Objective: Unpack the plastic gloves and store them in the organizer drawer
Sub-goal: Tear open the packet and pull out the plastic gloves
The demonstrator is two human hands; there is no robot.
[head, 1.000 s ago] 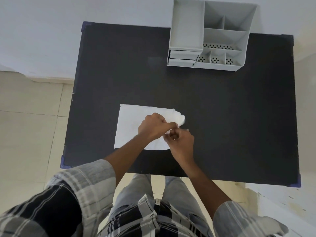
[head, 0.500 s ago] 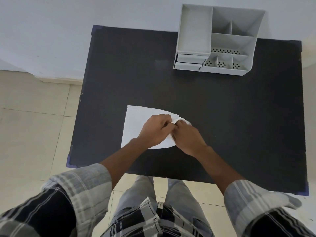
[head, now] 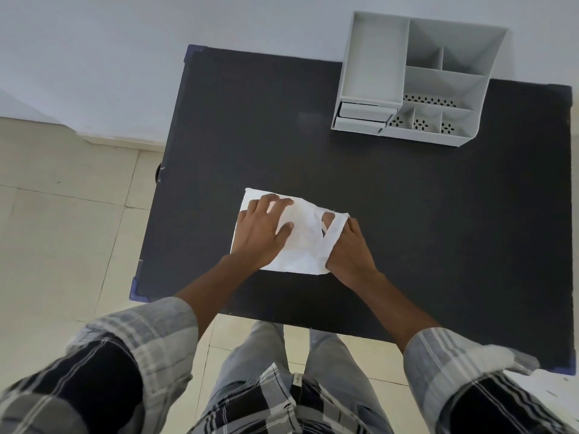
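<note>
The left hand lies spread flat on the white packet on the surface; the right hand grips its torn edge.

White plastic glove packet flat on table, torn open at right, grey organizer well apart, drawers shut

One packet, one organizer, two drawers
</note>
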